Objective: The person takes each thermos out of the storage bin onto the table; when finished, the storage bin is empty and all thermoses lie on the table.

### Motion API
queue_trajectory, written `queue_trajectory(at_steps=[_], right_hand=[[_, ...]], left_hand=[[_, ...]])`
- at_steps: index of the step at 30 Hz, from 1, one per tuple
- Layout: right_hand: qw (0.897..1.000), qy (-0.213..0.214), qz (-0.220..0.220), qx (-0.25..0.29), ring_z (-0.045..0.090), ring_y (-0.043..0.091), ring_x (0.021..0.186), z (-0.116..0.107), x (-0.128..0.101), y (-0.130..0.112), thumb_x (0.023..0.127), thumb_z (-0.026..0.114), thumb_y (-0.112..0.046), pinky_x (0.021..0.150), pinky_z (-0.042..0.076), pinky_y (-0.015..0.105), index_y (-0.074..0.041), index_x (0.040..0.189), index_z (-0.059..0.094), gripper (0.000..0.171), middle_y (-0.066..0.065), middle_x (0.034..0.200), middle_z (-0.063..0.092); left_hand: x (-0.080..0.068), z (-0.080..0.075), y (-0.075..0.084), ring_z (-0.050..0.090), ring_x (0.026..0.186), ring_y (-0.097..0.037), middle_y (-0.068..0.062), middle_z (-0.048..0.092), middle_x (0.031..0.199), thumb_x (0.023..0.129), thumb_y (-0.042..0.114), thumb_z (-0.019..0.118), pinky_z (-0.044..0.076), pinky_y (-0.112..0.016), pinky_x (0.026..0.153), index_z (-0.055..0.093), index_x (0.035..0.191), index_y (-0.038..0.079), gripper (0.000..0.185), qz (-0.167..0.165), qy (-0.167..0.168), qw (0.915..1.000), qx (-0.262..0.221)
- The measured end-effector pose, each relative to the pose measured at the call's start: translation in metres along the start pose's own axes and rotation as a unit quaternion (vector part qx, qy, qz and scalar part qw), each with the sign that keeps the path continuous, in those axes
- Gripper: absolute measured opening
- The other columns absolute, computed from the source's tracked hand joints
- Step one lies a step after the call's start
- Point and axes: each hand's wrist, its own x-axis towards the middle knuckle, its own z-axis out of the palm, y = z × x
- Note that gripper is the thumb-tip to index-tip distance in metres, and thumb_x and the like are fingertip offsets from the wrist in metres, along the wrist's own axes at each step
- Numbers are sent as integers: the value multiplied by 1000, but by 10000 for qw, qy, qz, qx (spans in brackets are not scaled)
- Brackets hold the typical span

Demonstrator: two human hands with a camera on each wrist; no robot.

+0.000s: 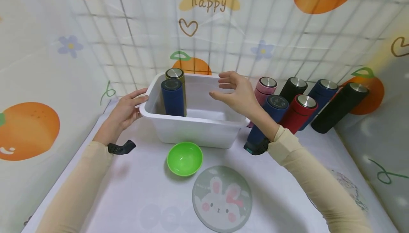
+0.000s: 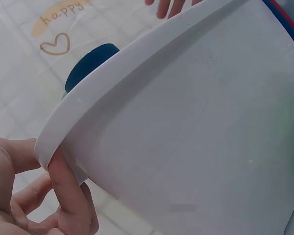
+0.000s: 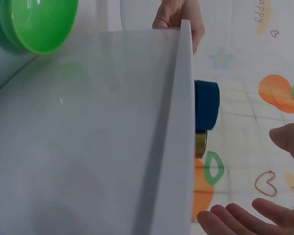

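Rabbit mat [image 1: 222, 199] lying near; left hand [image 1: 126, 109] gripping white tub [image 1: 195, 121] rim, right hand [image 1: 234, 93] hovering open, empty; tub risking tipping blue flask [image 1: 173, 97]

Two flasks stand inside the one white plastic tub [image 1: 191, 126] at its 9 o'clock end: a navy flask [image 1: 173, 97] and an olive-gold flask [image 1: 175, 75].

Six more lean at 3 o'clock of it: pink flask [image 1: 264, 87], two black flasks [image 1: 292, 88] [image 1: 340, 107], two dark-blue flasks [image 1: 270, 117] [image 1: 321, 93], red flask [image 1: 298, 112].

One green bowl [image 1: 185, 158] and one bunny coaster [image 1: 222, 198] lie at 6 o'clock.
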Motion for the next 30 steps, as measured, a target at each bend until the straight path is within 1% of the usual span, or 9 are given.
queue_trajectory(at_steps=[2, 6, 11, 15, 22, 27, 30], right_hand=[[10000, -53, 4, -70, 65, 23, 112, 7, 2, -1, 80, 85, -31, 93, 55, 41, -9, 133, 58, 63, 6, 124, 65], [9998, -57, 50, -205, 66, 22, 109, 19, 5, -2, 79, 85, -32, 92, 55, 38, -10, 130, 61, 61, 5, 121, 67], [9997, -165, 78, -151, 66, 24, 110, 33, 8, -3, 80, 85, -29, 90, 55, 34, -9, 128, 61, 58, 6, 122, 66], [9992, -329, 64, -224, 65, 25, 111, 45, 11, -5, 80, 84, -31, 89, 56, 33, -8, 131, 60, 60, 8, 124, 65], [9983, -509, 114, -271, 64, 26, 111, 62, 17, -11, 82, 84, -32, 89, 55, 32, -6, 134, 59, 63, 9, 124, 65], [9964, -718, 263, -373, 63, 25, 113, 71, 22, -15, 82, 83, -37, 88, 55, 29, -7, 136, 57, 67, 9, 126, 64], [9951, -827, 361, -414, 62, 23, 114, 76, 26, -17, 82, 83, -39, 88, 54, 29, -7, 138, 55, 70, 8, 128, 62]], left_hand=[[0, 0, 0, 64, 95, -16, -6, 50, 130, 97, 20, 69, 59, -25, 72, 44, 150, 12, 59, 1, 16, 10000, 68], [1, 0, -1, 64, 96, -16, -7, 49, 131, 97, 20, 69, 59, -26, 73, 44, 150, 12, 60, -9, 1, 10000, 74], [1, 0, -1, 64, 98, -17, -7, 50, 131, 97, 19, 69, 60, -27, 74, 43, 151, 12, 61, -8, -50, 10000, -9], [0, -1, 0, 64, 96, -17, -7, 51, 130, 97, 18, 69, 60, -26, 72, 42, 151, 11, 61, 16, -81, 9999, -58], [0, -2, 2, 65, 96, -16, -7, 51, 129, 96, 20, 70, 60, -26, 72, 42, 151, 11, 62, 26, -89, 9999, 42], [-1, -2, 2, 64, 97, -17, -6, 50, 130, 96, 20, 71, 60, -28, 75, 42, 152, 11, 64, -15, -109, 9999, -15], [-1, -2, 2, 64, 97, -17, -6, 51, 129, 95, 20, 71, 60, -27, 75, 42, 151, 11, 64, -15, -110, 9999, -28]])
